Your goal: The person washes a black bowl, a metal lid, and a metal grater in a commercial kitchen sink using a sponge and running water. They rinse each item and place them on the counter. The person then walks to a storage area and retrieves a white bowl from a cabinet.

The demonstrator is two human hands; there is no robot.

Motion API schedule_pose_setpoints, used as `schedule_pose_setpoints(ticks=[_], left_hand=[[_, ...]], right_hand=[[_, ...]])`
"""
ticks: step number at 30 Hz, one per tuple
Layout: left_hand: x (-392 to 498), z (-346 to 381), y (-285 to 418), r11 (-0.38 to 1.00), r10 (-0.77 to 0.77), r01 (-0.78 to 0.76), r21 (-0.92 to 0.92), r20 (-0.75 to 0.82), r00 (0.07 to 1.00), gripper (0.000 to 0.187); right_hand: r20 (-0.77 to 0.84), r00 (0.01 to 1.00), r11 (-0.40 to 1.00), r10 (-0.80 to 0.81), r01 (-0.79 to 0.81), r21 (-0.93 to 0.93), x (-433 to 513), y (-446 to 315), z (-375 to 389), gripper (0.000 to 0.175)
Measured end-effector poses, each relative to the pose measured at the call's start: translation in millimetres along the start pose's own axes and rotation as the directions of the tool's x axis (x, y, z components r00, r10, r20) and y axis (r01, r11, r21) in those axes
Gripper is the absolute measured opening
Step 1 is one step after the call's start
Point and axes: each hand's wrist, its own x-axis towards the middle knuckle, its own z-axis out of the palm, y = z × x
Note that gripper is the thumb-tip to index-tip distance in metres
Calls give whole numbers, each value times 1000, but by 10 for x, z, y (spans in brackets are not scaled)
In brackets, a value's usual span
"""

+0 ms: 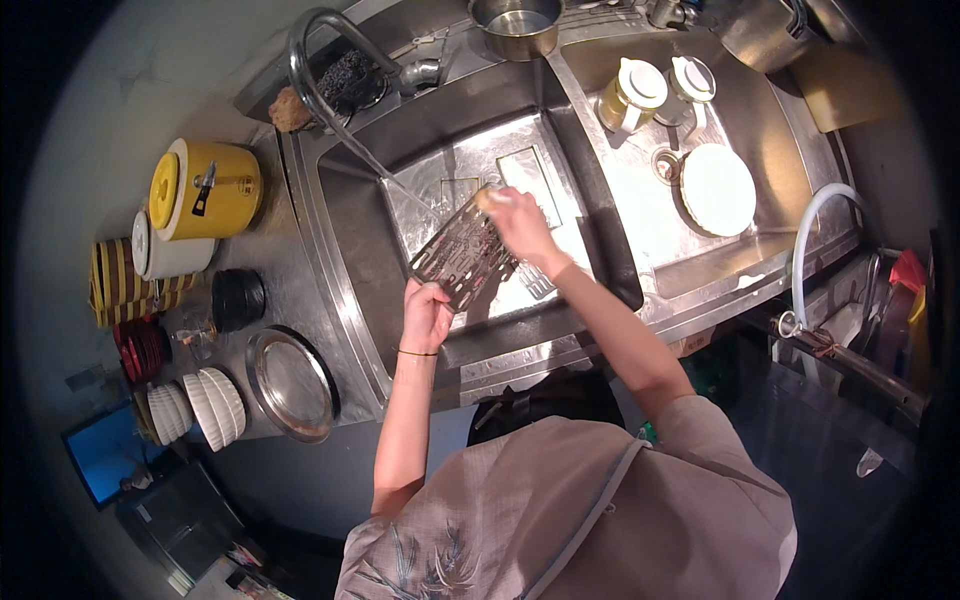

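A dark rectangular perforated tray is tilted over the left basin of a stainless steel sink. My left hand grips its lower left corner, thumb on top. At the tray's upper right edge, my right hand holds a yellowish sponge, somewhat blurred. Water from the curved metal faucet runs down near the tray's upper left edge. Below the right hand, a slotted metal piece shows on the basin floor.
Two lidded pitchers and a stack of white plates occupy the right basin. A steel pot stands behind. On the left counter are a yellow drink dispenser, a round metal tray, white bowls and black bowls.
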Motion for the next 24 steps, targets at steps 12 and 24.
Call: schedule_pose_setpoints(ticks=[12,24], left_hand=[[326,-519,48,991,27,-44,126,131,991,68],[506,-296,344,891,52,-29,453,-38,998,48]], right_hand=[[-15,964,963,-265,265,50,-501,-610,357,29],[130,990,971,49,-17,-237,-204,-428,155,24]])
